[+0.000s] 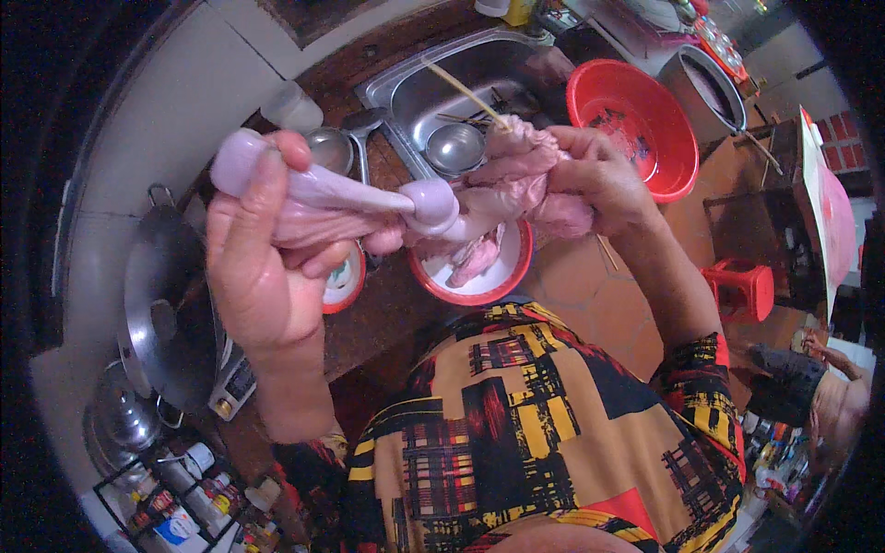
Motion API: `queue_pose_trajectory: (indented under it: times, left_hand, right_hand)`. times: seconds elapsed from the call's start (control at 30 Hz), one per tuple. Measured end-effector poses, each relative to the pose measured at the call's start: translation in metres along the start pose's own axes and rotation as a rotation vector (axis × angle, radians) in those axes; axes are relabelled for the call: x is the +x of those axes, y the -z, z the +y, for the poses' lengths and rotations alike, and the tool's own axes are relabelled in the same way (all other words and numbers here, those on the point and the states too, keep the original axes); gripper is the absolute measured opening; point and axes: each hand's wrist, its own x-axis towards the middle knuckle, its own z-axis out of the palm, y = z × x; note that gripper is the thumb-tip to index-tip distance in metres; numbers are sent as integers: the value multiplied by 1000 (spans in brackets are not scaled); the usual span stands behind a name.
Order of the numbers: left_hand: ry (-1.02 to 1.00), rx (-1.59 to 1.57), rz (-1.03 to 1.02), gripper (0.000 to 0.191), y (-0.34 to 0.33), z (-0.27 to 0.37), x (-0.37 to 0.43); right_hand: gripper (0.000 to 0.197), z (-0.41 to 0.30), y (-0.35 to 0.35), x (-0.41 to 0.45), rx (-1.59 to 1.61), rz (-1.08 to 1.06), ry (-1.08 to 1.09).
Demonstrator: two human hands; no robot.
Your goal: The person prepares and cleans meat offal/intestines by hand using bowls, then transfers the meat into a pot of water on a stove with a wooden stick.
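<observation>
A long, wet, pale pink animal intestine (pixel 487 207) is stretched between my two hands above a white enamel bowl. My left hand (pixel 259 269) grips its smooth, swollen end, thumb on top and fingers curled beneath. At the other end, my right hand (pixel 601 180) pinches the wrinkled, bunched part. A thin wooden chopstick (pixel 460 88) sticks out of that bunched part, pointing up and left over the sink. More pink offal (pixel 477 263) lies in the red-rimmed enamel bowl (pixel 515 273) below, partly covered by what I hold.
Ahead is a steel sink (pixel 415 86) holding a metal bowl (pixel 456 148). A red plastic basin (pixel 684 166) and a metal pot (pixel 681 83) stand right. Left are a wok (pixel 166 304) and a small enamel dish (pixel 346 287). A red stool (pixel 750 290) and another person (pixel 836 397) are farther right.
</observation>
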Motion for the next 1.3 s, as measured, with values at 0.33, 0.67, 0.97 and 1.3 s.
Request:
queue_pose_trajectory:
  times: [0.33,0.67,0.97,1.3]
  left_hand:
    - [-232,58,82,27,25,38,-16]
    - [-364,-161,398,12,17,37,-71]
    - [-684,-101,438,12,2,78,-177]
    - [-805,33,737,10,-19,120,-367]
  right_hand:
    - [39,-21,-27,22,-33,-137,100]
    - [41,2,-119,32,-252,-374,127]
    - [43,12,-211,-15,-378,-696,188]
    - [45,43,-323,-98,-481,-1023,226]
